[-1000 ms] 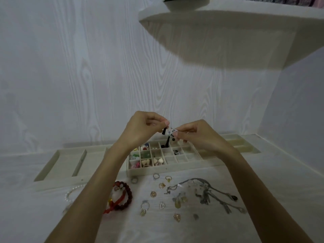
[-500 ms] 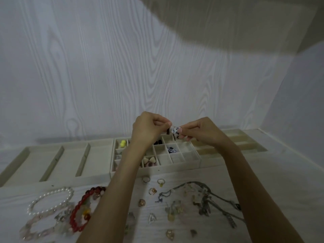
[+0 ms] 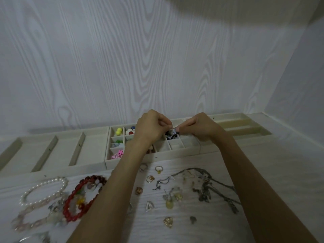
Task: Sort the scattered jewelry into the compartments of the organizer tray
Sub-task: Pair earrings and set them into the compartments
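Note:
Both hands meet over the cream organizer tray [image 3: 175,153]. My left hand [image 3: 150,128] and my right hand [image 3: 199,128] each pinch one end of a small black-and-white earring [image 3: 172,132], held just above a small compartment that holds dark pieces. Other small compartments hold yellow, green, red-and-white and pink pieces [image 3: 119,131]. Loose rings [image 3: 159,169], pendants [image 3: 168,221] and tangled dark chains [image 3: 206,188] lie on the white table in front of the tray. A red bead bracelet [image 3: 73,195] and a pearl bracelet [image 3: 42,188] lie at the left.
Long tray sections [image 3: 52,149] stretch to the left and further ones [image 3: 242,127] to the right. A white wood-grain wall stands right behind the tray, and a side wall closes the right. A pale pink bracelet [image 3: 26,223] lies near the front left.
The view has tilted down and shifted, so the bracelets now show. Both hands have come down closer to the tray, still pinching the small earring between them.

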Available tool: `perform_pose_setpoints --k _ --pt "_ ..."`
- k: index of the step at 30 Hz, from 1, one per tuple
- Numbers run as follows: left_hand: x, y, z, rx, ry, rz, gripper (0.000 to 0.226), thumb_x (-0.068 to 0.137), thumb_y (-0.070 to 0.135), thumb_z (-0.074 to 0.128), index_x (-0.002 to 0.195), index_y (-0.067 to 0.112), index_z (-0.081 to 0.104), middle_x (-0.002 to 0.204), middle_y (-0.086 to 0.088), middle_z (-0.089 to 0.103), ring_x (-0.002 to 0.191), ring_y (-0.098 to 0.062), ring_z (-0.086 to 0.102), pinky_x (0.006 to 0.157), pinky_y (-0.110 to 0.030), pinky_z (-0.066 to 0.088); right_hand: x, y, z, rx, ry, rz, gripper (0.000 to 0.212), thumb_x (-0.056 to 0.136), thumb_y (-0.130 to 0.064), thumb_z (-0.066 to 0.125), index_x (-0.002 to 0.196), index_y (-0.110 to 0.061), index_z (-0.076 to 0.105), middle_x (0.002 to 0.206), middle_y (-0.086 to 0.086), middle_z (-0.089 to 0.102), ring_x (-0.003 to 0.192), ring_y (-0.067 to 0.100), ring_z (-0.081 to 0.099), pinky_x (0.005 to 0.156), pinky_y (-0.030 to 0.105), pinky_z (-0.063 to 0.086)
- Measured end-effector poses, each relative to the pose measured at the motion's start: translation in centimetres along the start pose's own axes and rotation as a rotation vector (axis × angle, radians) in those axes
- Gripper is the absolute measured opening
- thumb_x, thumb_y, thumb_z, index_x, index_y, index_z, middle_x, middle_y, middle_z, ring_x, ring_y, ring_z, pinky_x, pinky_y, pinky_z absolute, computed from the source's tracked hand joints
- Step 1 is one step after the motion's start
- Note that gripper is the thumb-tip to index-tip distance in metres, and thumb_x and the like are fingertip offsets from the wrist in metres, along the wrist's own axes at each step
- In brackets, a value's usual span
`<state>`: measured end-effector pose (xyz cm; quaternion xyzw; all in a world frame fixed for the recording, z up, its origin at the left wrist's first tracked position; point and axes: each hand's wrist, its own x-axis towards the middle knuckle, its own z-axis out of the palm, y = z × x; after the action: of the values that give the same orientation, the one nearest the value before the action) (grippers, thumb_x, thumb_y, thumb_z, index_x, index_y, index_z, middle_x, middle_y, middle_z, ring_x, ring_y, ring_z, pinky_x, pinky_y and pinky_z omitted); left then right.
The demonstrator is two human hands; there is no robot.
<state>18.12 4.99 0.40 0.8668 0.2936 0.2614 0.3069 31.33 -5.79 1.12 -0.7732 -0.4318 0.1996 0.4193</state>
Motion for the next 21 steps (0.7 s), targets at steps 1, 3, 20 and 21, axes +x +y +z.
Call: perform_pose_setpoints --k 1,3,20,21 --pt "0.0 0.0 0.1 0.006 -0.008 -0.002 0.008 0.08 0.019 0.073 0.087 0.021 0.076 0.078 0.003 0.073 0.08 -0.006 0.068 0.079 -0.027 0.054 -0.1 0.0 0.0 -0.015 0.008 -0.015 0.015 0.075 -0.019 0.078 0.087 -0.011 0.077 0.08 0.006 0.073 0.065 -0.002 0.062 0.06 0.01 0.047" --pt "-0.1 0.0 0.2 0.023 -0.03 -0.004 0.01 0.079 0.022 0.074 0.089 0.023 0.076 0.08 0.004 0.074 0.082 -0.006 0.068 0.079 -0.028 0.055 -0.2 -0.1 -0.1 -0.058 0.016 -0.023 0.014 0.079 -0.018 0.074 0.09 -0.011 0.076 0.084 0.009 0.074 0.076 0.012 0.066 0.068 0.024 0.05" --pt "0.1 0.8 -2.1 0.381 -0.172 0.045 0.024 0.092 0.02 0.055 0.103 0.033 0.071 0.12 0.003 0.065 0.114 -0.019 0.054 0.094 -0.033 0.039 0.1 0.1 0.7 -0.079 0.033 -0.098 0.011 0.076 -0.019 0.076 0.085 -0.014 0.077 0.075 0.01 0.073 0.068 0.019 0.066 0.063 0.021 0.049" --pt "0.1 0.8 -2.1 0.392 -0.182 0.046 0.027 0.092 0.016 0.053 0.102 0.033 0.071 0.12 0.004 0.065 0.113 -0.018 0.054 0.093 -0.033 0.039 0.1 0.0 1.0 -0.102 0.03 -0.098 0.011 0.077 -0.02 0.075 0.086 -0.014 0.077 0.072 0.006 0.072 0.062 0.014 0.063 0.06 0.019 0.047"
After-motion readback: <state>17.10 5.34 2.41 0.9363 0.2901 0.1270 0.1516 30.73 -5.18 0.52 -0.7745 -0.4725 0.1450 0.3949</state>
